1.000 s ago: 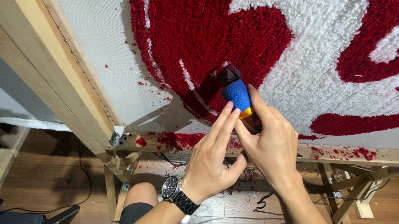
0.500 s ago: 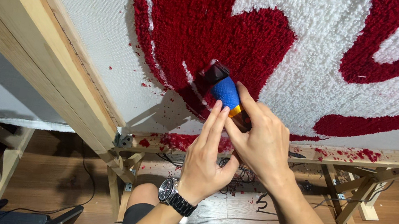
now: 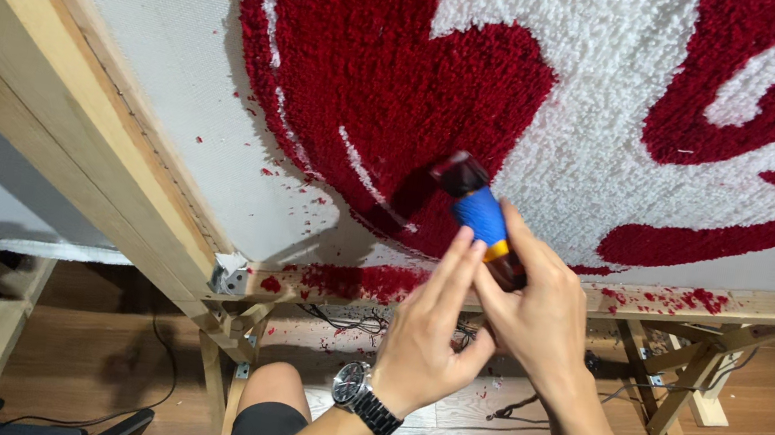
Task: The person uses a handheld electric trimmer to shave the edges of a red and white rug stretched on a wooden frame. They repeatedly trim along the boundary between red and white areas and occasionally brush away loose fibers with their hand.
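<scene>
1. Head view, the tool: the right hand (image 3: 543,320) is wrapped closed around a handheld trimmer with a blue grip band, an orange ring and a dark cutting head (image 3: 481,213). Its head presses into the red pile of the tufted red-and-white rug stretched on a pale backing cloth (image 3: 489,70), near the rug's lower edge and just above the wooden bottom rail of the frame (image 3: 659,298).

2. Head view, the other hand: the left hand (image 3: 426,339), with a dark wristwatch (image 3: 366,401) below it, has its fingers extended rather than curled. The fingertips (image 3: 464,250) rest against the trimmer's body beside the right thumb, steadying it without gripping.

3. What has changed: half a second ago the trimmer head sat further left on the red field, close to the thin white stripe; now it lies to the right of that spot, nearer the white pile. Both hands have moved with it, keeping the same hold. I judge this as a shearing pass sweeping rightward along the lower red area.

4. Around the rug: red yarn clippings (image 3: 354,278) are heaped on the bottom rail left of the hands, and more fleck the bare cloth. Below the rail, black cables (image 3: 342,322) trail over the brown wood-plank floor (image 3: 106,350).
</scene>
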